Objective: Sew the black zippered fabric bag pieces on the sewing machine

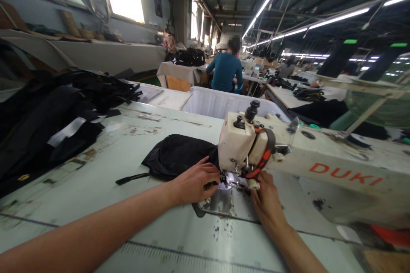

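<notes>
A black fabric piece, pouch-like with a narrow strip sticking out at its left, lies on the table and runs up to the sewing machine. Left of the lit needle area, my left hand has its fingers curled in on the edge of this fabric. My right hand is on the other side of the presser foot, its fingers bent and pressed together. The machine's knob and strap partly cover those fingertips, so what they pinch is hidden. A metal plate lies under the needle.
Black fabric pieces are heaped on the left of the worn table. A measuring scale runs along the front edge. Behind the machine stands a white plastic bin. Farther back a person in teal sits facing away.
</notes>
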